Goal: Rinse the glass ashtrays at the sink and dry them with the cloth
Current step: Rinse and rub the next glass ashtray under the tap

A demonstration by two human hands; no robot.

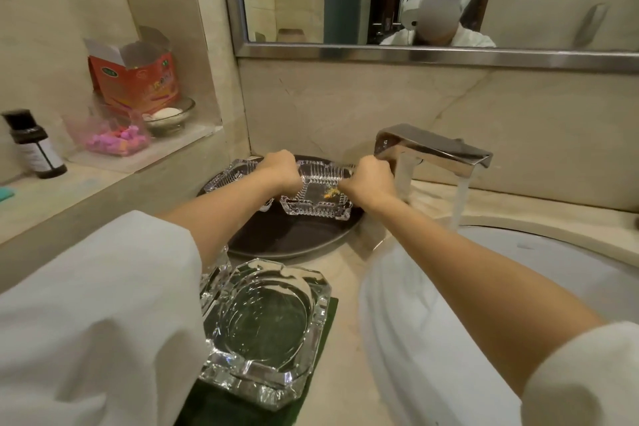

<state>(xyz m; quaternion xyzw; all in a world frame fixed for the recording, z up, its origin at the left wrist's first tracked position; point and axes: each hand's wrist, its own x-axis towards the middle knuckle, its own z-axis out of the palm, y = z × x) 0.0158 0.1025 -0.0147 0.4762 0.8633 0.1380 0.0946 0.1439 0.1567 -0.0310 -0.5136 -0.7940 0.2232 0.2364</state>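
Octagonal glass ashtray [264, 328], hands gripping ribbed square ashtray [316, 195]

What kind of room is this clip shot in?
Most likely a bathroom, perhaps a hotel's: a white sink under a running chrome faucet, a wall mirror above, and a small toiletry bottle on the marble ledge.

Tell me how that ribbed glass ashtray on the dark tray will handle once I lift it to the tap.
The ribbed ashtray looks thick-walled, so probably heavy for its size and rigid. Both the left hand and right hand grip its sides; the ridges likely help hold it. Under the running water it may get slippery, and glass could chip on the faucet.
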